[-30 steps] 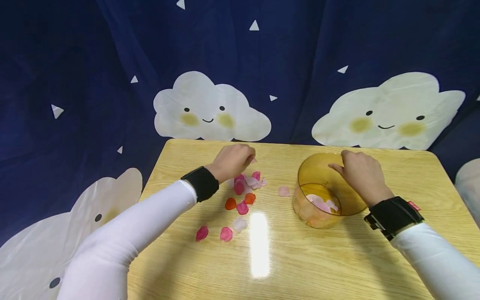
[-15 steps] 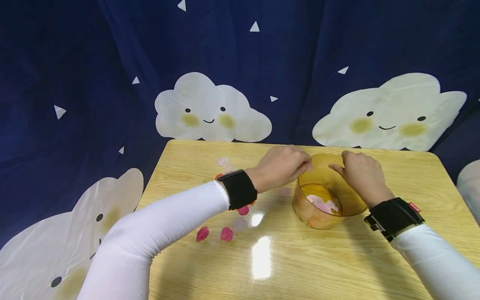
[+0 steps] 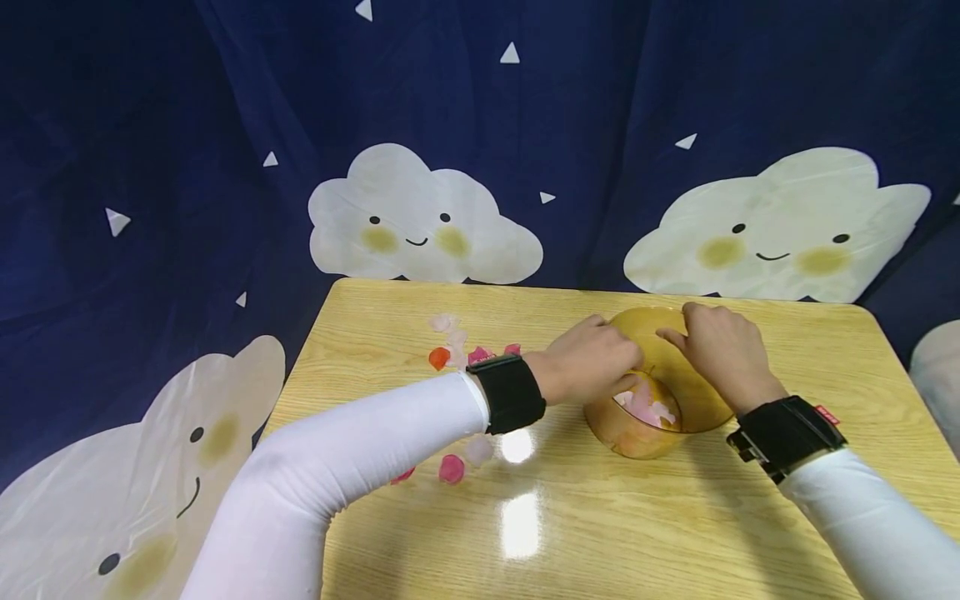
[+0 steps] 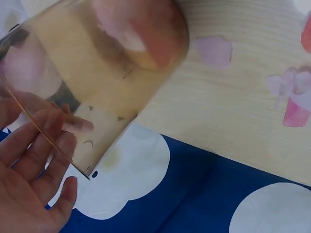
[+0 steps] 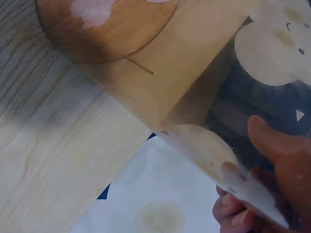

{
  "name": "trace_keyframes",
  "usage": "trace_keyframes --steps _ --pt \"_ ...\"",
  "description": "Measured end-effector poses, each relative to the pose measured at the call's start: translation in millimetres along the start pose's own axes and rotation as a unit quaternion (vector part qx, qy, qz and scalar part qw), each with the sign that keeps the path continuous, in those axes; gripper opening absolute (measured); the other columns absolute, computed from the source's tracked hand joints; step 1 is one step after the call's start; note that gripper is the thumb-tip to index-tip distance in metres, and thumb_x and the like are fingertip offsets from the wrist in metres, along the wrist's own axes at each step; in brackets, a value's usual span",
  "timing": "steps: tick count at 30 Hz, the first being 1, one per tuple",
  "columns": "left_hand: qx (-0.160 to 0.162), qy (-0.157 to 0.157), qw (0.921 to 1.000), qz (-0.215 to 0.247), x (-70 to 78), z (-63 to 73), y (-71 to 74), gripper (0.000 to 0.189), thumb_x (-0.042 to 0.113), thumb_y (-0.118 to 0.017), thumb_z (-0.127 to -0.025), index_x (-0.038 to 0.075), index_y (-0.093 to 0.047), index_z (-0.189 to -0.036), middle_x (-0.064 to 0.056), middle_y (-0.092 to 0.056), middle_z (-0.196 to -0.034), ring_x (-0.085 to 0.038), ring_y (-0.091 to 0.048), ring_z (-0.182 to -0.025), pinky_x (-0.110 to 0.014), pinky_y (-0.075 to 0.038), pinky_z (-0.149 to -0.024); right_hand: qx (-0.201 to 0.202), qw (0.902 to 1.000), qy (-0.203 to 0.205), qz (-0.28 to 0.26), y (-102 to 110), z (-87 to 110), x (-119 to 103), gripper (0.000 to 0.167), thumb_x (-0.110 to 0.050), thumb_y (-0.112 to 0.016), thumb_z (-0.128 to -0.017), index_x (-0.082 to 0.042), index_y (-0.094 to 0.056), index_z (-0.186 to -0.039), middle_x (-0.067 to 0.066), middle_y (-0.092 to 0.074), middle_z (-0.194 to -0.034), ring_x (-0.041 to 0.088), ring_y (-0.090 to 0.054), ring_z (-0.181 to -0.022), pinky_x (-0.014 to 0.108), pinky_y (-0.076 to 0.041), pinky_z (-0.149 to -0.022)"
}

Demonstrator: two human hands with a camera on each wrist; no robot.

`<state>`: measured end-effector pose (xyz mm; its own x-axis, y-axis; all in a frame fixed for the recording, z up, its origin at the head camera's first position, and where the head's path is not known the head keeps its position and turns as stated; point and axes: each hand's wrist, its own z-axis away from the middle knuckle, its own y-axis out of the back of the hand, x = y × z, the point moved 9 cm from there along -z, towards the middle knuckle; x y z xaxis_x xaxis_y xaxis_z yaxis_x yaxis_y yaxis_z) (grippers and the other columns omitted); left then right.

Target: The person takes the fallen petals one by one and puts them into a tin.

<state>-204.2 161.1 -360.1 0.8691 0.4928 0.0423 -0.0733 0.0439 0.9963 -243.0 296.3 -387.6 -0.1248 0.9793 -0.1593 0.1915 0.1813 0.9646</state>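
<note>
A clear amber round container (image 3: 633, 437) stands on the table in the head view, with pale petals (image 3: 654, 410) at its bottom. My left hand (image 3: 592, 358) is over its left rim. In the left wrist view the fingers (image 4: 41, 165) look relaxed at the rim, gripping nothing I can see; a blurred pink petal (image 4: 29, 68) shows through the wall. My right hand (image 3: 723, 350) grips the right rim. In the right wrist view its thumb (image 5: 272, 138) is on one side of the wall and the curled fingers (image 5: 233, 213) on the other.
Pink, white and orange petals (image 3: 439, 358) lie scattered on the wooden table (image 3: 600, 533) left of the container, some hidden under my left forearm. A dark blue curtain (image 3: 585, 125) with white clouds hangs behind the table.
My left hand has moved right from the petal pile to the container with a pale petal pinched, then lowered over the rim and loosened. The right hand has stayed on the rim.
</note>
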Motion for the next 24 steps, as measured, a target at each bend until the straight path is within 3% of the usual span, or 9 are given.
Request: trace_keyframes --steps 4,7,10,14,16,19,24 --pt "-0.001 0.003 1.0 0.009 -3.0 2.3 -2.6 0.019 0.037 -0.059 -0.102 0.025 -0.073 -0.099 0.014 -0.073 -0.095 -0.005 -0.066 -0.098 -0.033 -0.044 -0.099 -0.001 1.0 0.003 -0.002 0 -0.2 -1 0.047 -0.036 -0.073 -0.092 -0.005 -0.047 -0.068 0.006 -0.04 -0.053 0.024 -0.044 -0.043 0.037 -0.032 -0.039" --pt "0.029 0.009 0.9989 0.036 -11.7 6.0 5.3 0.021 0.033 -0.059 -0.101 0.022 -0.074 -0.111 0.01 -0.074 -0.108 -0.008 -0.066 -0.103 -0.033 -0.046 -0.1 -0.005 1.0 0.001 0.0 0 -0.4 -1 0.047 -0.035 -0.073 -0.092 -0.005 -0.048 -0.068 0.006 -0.04 -0.053 0.024 -0.045 -0.044 0.036 -0.032 -0.04" --pt "0.079 0.028 0.9949 0.056 -31.3 13.6 18.3 0.023 0.028 -0.058 -0.102 0.019 -0.074 -0.116 0.006 -0.074 -0.113 -0.011 -0.066 -0.103 -0.031 -0.048 -0.095 -0.005 1.0 -0.001 0.001 -1 -1.0 -1 0.046 -0.036 -0.074 -0.092 -0.004 -0.049 -0.069 0.007 -0.042 -0.053 0.025 -0.045 -0.044 0.037 -0.033 -0.04" --pt "0.126 0.078 0.9844 0.095 -72.0 30.6 23.6 0.023 0.025 -0.057 -0.103 0.015 -0.073 -0.114 0.002 -0.074 -0.112 -0.014 -0.067 -0.101 -0.029 -0.052 -0.091 0.002 1.0 0.002 -0.001 0 -1.0 -1 0.047 -0.036 -0.074 -0.092 -0.005 -0.048 -0.068 0.007 -0.04 -0.053 0.026 -0.045 -0.044 0.039 -0.033 -0.04" --pt "0.127 0.109 0.9787 0.119 -94.4 40.5 16.5 0.023 0.024 -0.056 -0.103 0.013 -0.073 -0.114 0.001 -0.074 -0.112 -0.015 -0.068 -0.102 -0.029 -0.053 -0.092 0.006 1.0 0.003 -0.003 0 -0.8 -1 0.048 -0.036 -0.074 -0.091 -0.006 -0.047 -0.067 0.006 -0.039 -0.053 0.026 -0.045 -0.043 0.039 -0.033 -0.039" --pt "0.105 0.159 0.9711 0.144 -125.5 56.9 -4.5 0.023 0.023 -0.056 -0.103 0.012 -0.072 -0.114 -0.001 -0.074 -0.113 -0.016 -0.068 -0.105 -0.03 -0.055 -0.091 0.007 1.0 0.003 -0.005 1 -0.6 -1 0.048 -0.036 -0.074 -0.091 -0.006 -0.046 -0.066 0.005 -0.038 -0.053 0.025 -0.044 -0.043 0.038 -0.032 -0.039" --pt "0.062 0.215 0.9656 0.132 -163.4 84.9 -44.2 0.02 0.017 -0.056 -0.102 0.01 -0.073 -0.112 -0.004 -0.074 -0.113 -0.018 -0.068 -0.104 -0.035 -0.057 -0.091 0.007 1.0 0.006 -0.004 0 0.3 -2 0.047 -0.035 -0.074 -0.092 -0.006 -0.046 -0.067 0.006 -0.039 -0.053 0.025 -0.043 -0.043 0.038 -0.032 -0.039"
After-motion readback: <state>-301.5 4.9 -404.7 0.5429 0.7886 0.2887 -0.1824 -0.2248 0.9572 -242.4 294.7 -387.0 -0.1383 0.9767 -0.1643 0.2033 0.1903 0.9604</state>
